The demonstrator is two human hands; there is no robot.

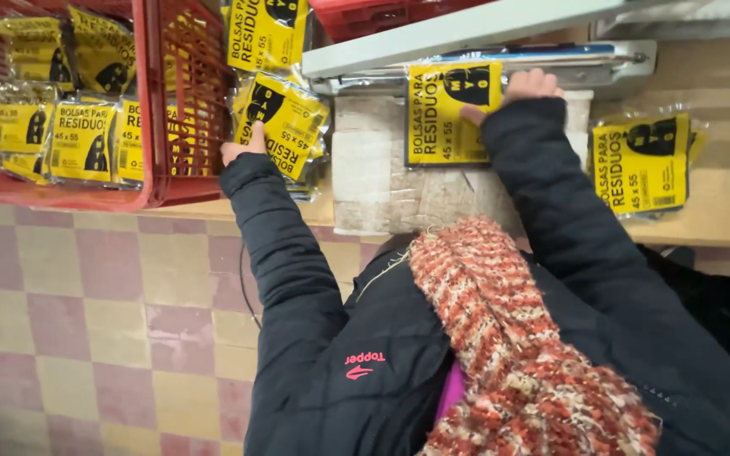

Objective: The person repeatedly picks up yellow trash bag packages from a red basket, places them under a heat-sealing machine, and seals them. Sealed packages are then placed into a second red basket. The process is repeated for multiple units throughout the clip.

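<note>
**A:** What have your hands got hold of?

**Me:** My left hand (242, 142) is closed on the lower edge of a yellow packet (285, 122), thumb on top, fingers hidden underneath. That packet lies on top of a small stack of the same yellow packets (307, 181) at the edge of the worktop (724, 211), just beside the red crate (149, 101).

**A:** And the right?

**Me:** My right hand (527, 86) rests on the top right corner of a second yellow packet (449, 114). The fingers are curled over the corner, pressing it down; I can't tell whether they actually pinch it. The top edge of that packet sits under the long bar of the sealing machine (517, 59), and the rest of it lies flat on the pale taped pad (382, 186) in front of the bar.

**A:** Anything else nearby?

**Me:** A third packet (642, 162) lies on the worktop to the right, well apart from my right hand. The red crate on the left holds more of the same yellow packets (69, 127), some upright, some leaning. Another packet (265, 32) hangs above the one in my left hand. Below, I see my dark jacket sleeves, a knitted reddish scarf (517, 338) and a checkered floor (86, 321).
</note>
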